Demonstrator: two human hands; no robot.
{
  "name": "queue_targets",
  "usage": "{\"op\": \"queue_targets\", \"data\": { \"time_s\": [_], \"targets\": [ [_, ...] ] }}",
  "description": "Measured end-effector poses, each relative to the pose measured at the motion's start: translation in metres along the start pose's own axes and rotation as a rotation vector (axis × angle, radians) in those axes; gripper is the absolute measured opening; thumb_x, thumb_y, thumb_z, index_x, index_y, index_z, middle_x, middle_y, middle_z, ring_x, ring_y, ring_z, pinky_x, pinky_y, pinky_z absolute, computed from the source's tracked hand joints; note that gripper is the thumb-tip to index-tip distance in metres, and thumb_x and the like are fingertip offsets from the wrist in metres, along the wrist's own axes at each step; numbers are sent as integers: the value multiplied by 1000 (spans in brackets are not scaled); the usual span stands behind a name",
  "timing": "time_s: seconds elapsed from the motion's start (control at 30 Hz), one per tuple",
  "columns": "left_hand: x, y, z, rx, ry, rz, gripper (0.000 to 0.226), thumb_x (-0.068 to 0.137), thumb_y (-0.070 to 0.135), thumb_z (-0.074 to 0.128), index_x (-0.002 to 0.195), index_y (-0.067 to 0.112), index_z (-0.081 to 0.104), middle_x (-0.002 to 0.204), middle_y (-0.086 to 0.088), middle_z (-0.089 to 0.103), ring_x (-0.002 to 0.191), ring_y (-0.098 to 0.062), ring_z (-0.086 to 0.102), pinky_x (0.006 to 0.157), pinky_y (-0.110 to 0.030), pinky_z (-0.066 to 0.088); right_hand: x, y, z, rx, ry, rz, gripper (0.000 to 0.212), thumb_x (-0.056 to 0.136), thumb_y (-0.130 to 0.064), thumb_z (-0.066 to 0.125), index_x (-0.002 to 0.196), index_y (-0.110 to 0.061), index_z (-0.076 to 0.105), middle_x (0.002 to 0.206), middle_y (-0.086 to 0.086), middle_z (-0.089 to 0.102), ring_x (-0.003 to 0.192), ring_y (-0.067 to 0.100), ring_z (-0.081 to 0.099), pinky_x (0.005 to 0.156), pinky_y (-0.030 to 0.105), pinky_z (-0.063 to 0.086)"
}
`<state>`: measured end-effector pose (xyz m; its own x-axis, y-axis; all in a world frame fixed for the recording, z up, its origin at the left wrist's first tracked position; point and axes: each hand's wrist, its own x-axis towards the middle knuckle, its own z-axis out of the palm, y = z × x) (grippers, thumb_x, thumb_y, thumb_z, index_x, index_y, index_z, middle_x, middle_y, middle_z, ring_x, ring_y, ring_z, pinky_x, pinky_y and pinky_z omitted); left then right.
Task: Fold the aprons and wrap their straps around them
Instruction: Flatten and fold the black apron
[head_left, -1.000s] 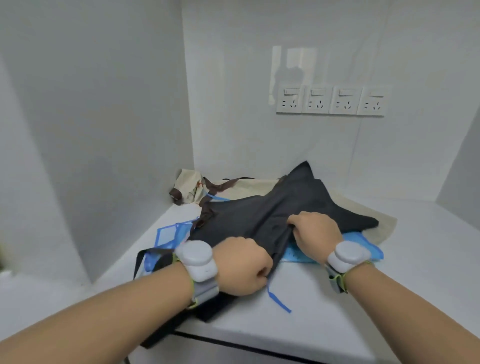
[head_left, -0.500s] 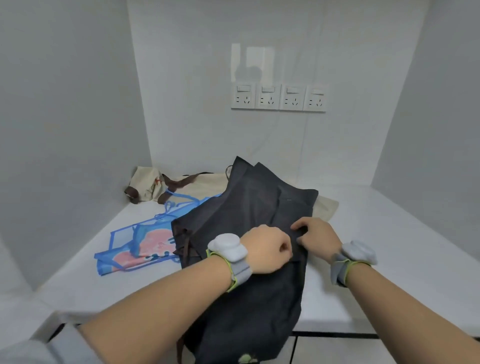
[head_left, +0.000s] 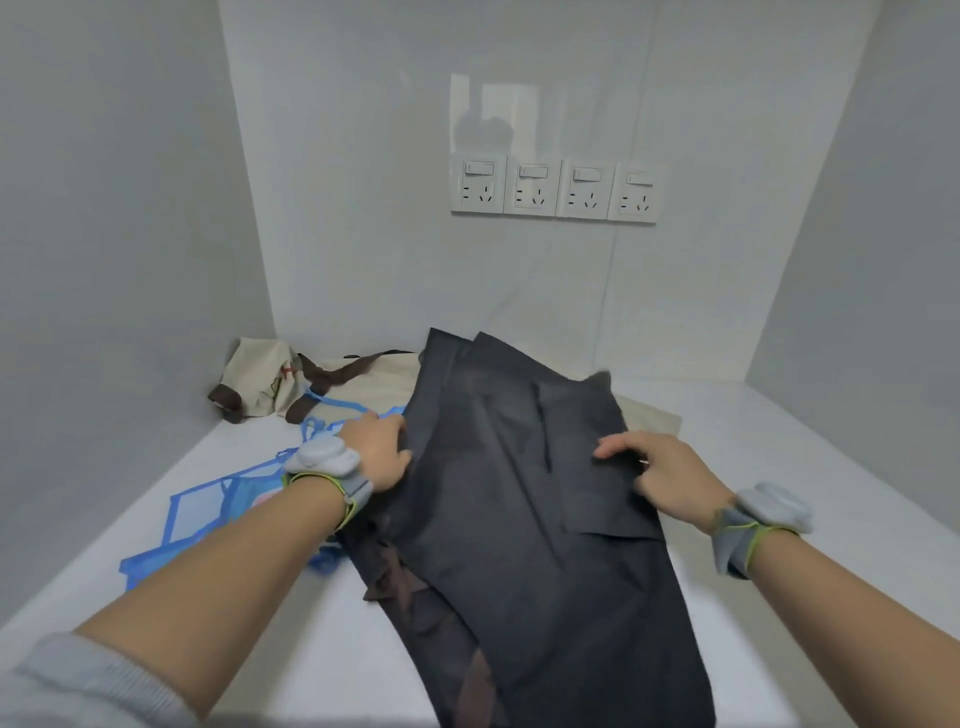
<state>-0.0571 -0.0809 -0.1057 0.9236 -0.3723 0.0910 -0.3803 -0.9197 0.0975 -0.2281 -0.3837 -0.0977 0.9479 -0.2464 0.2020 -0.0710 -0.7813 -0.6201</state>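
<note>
1. Gripping the left edge of a dark apron (head_left: 524, 499), the person's left hand (head_left: 376, 449) curls its fingers round the cloth, thumb on top.
2. At the right edge, the right hand (head_left: 660, 475) pinches a fold of the same apron, fingers bent over the fabric.
3. Spread on a white table (head_left: 810, 457), the dark apron runs lengthwise from its far end near the back wall to its near end, which hangs over the table's front edge; the long axis tilts slightly leftward at the far end.
4. Brown straps (head_left: 400, 577) bunch under its left side.
5. Beneath and to the left lies a blue apron (head_left: 208, 519); a beige apron (head_left: 260, 379) with brown straps sits in the back-left corner.
6. On the back wall, 4 sockets (head_left: 553, 189) form a row; both wrists carry grey bands.
</note>
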Motion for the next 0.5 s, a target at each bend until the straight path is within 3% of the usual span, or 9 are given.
{"op": "queue_targets", "data": {
  "time_s": [0.1, 0.17, 0.33, 0.5],
  "targets": [
    [5, 4, 9, -66, -32, -16, 42, 91, 40, 58, 129, 24, 50, 125, -12, 52, 107, -31, 58, 92, -40, 49, 10, 11, 5, -342, -11, 175, 53, 76, 2, 45, 116, -24, 67, 131, 0, 60, 125, 26, 50, 105, 31, 40],
    [9, 3, 12, -147, -13, -49, 35, 90, 30, 60, 124, 24, 53, 124, -11, 53, 103, -30, 59, 90, -38, 50, 20, -3, 14, -480, 44, 141, 48, 80, -9, 49, 123, -26, 59, 131, 2, 57, 122, 32, 45, 102, 40, 42],
    [12, 3, 9, -377, 77, -105, 37, 85, 3, 50, 113, 23, 66, 122, -5, 63, 112, -27, 59, 92, -31, 47, 46, -70, 66, -429, -26, -54, 39, 92, -40, 49, 127, -23, 53, 125, 9, 56, 115, 36, 50, 99, 43, 43],
    [-7, -17, -3, -309, 94, -13, 41, 85, 2, 49, 112, 25, 71, 122, -1, 66, 116, -22, 58, 97, -28, 45, 60, -124, 130, -476, -132, -121, 50, 93, -57, 40, 138, -36, 40, 132, 5, 42, 121, 33, 39, 95, 46, 43]
  ]
}}
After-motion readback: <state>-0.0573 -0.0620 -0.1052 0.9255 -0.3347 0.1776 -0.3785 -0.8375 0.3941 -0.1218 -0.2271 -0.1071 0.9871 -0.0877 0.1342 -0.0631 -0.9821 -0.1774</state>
